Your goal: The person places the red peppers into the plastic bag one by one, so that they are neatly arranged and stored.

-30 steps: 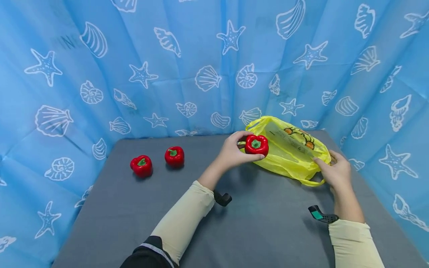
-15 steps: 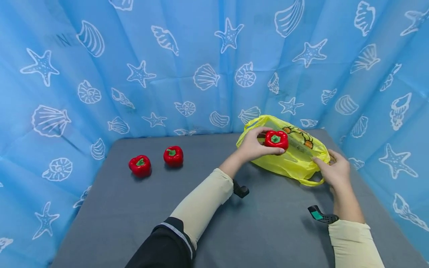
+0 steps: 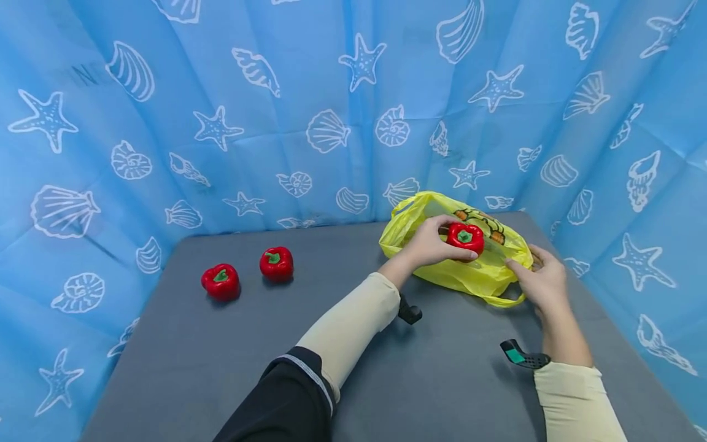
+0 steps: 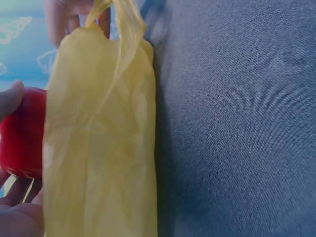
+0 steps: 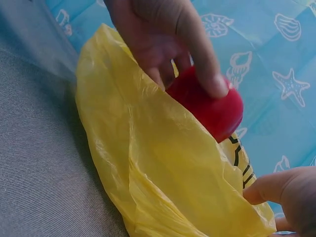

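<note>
Here at the yellow bag [image 3: 466, 279], our left hand [image 3: 432, 244] holds a red pepper [image 3: 466, 241] between thumb and fingers, right at the bag's mouth! Our right hand [image 3: 545, 281] pinches the rim at the bag's right end. We'd judge that pepper light, firm and slick, so its broad sides suit us best; the flimsy bag wants holding by its rim. Well left of the bag sit a second pepper [image 3: 277, 265] and a third pepper [image 3: 221, 283].

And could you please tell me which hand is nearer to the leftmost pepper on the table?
Left. The left hand is to the right of the leftmost pepper, holding another pepper at the mouth of the bag; the right hand is farther right, holding the bag's edge.
</note>
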Demonstrator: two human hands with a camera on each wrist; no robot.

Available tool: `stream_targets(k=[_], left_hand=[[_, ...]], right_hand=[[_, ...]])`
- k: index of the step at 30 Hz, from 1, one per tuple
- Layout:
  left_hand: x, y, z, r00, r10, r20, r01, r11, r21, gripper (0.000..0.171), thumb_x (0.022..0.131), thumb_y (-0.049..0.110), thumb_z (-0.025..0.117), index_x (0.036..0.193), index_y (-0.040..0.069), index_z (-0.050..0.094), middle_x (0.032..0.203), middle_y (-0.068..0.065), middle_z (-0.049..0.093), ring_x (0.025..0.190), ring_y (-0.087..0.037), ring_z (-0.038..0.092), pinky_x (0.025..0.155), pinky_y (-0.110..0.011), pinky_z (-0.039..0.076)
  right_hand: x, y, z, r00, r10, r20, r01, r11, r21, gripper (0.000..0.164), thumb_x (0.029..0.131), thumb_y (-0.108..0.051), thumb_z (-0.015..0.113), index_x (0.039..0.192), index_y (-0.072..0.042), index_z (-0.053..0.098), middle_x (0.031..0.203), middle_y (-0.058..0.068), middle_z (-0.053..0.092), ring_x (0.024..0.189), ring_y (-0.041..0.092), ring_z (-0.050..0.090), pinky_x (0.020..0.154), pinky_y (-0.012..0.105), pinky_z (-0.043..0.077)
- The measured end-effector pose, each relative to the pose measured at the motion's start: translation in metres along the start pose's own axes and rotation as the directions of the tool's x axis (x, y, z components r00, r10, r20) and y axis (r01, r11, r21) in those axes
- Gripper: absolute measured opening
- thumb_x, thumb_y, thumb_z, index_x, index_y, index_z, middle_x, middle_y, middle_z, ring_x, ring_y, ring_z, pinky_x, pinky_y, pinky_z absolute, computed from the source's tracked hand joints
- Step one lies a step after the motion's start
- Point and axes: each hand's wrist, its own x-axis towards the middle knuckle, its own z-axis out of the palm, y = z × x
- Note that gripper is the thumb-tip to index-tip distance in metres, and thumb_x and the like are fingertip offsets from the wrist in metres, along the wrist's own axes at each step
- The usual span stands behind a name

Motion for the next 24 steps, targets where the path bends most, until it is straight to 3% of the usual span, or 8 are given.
stream_targets(k=[9, 12, 14, 17, 20, 24], left_hand=[[0.011, -0.011, 0.005, 0.996, -0.08, 0.032, 0.08, 0.997, -0.003, 0.071, 0.079, 0.027, 0.095, 0.14, 0.014, 0.062, 0.125, 0.001, 0.066, 0.108, -0.009, 0.061, 0.08, -0.021, 0.06], [0.015, -0.01, 0.007, 0.995, -0.091, 0.044, 0.09, 0.996, 0.016, 0.069, 0.08, 0.026, 0.095, 0.139, 0.014, 0.061, 0.124, 0.0, 0.066, 0.105, -0.009, 0.061, 0.079, -0.021, 0.059], [0.018, -0.01, 0.009, 0.994, -0.095, 0.05, 0.093, 0.995, 0.037, 0.068, 0.08, 0.027, 0.095, 0.138, 0.013, 0.062, 0.123, -0.001, 0.066, 0.104, -0.009, 0.062, 0.079, -0.021, 0.059], [0.021, -0.009, 0.013, 0.993, -0.099, 0.062, 0.094, 0.993, 0.07, 0.067, 0.079, 0.028, 0.095, 0.136, 0.012, 0.062, 0.121, 0.0, 0.066, 0.102, -0.009, 0.062, 0.079, -0.021, 0.058], [0.024, -0.009, 0.018, 0.991, -0.105, 0.083, 0.099, 0.992, 0.077, 0.067, 0.08, 0.027, 0.095, 0.136, 0.011, 0.062, 0.121, -0.001, 0.066, 0.101, -0.009, 0.062, 0.079, -0.021, 0.058], [0.025, -0.011, 0.023, 0.989, -0.107, 0.107, 0.099, 0.992, 0.076, 0.069, 0.08, 0.026, 0.094, 0.138, 0.01, 0.06, 0.123, -0.001, 0.066, 0.101, -0.009, 0.061, 0.079, -0.021, 0.058]], right_hand=[[-0.001, -0.002, 0.006, 1.0, 0.004, 0.006, -0.004, 1.0, 0.024, 0.084, 0.106, -0.038, 0.06, 0.168, 0.001, 0.019, 0.169, 0.032, 0.03, 0.147, 0.05, 0.045, 0.07, 0.003, 0.043], [-0.001, -0.004, 0.006, 1.0, 0.01, 0.003, -0.011, 1.0, 0.017, 0.083, 0.106, -0.038, 0.06, 0.168, 0.0, 0.02, 0.169, 0.031, 0.03, 0.148, 0.05, 0.044, 0.075, 0.007, 0.046], [-0.001, -0.006, 0.006, 1.0, 0.012, 0.003, -0.012, 1.0, 0.005, 0.083, 0.106, -0.039, 0.06, 0.168, -0.001, 0.02, 0.169, 0.031, 0.03, 0.148, 0.051, 0.043, 0.082, 0.014, 0.05], [-0.002, -0.006, 0.006, 1.0, 0.016, 0.001, -0.016, 1.0, -0.01, 0.083, 0.106, -0.04, 0.06, 0.168, -0.001, 0.021, 0.169, 0.03, 0.03, 0.148, 0.051, 0.042, 0.096, 0.036, 0.056], [-0.001, -0.005, 0.005, 1.0, 0.019, 0.0, -0.019, 1.0, -0.015, 0.083, 0.106, -0.041, 0.059, 0.168, -0.001, 0.021, 0.17, 0.03, 0.028, 0.149, 0.052, 0.041, 0.107, 0.055, 0.052], [0.0, -0.004, 0.004, 1.0, 0.02, -0.004, -0.02, 1.0, -0.02, 0.083, 0.106, -0.04, 0.059, 0.168, 0.0, 0.021, 0.17, 0.03, 0.028, 0.15, 0.052, 0.04, 0.114, 0.063, 0.046]])
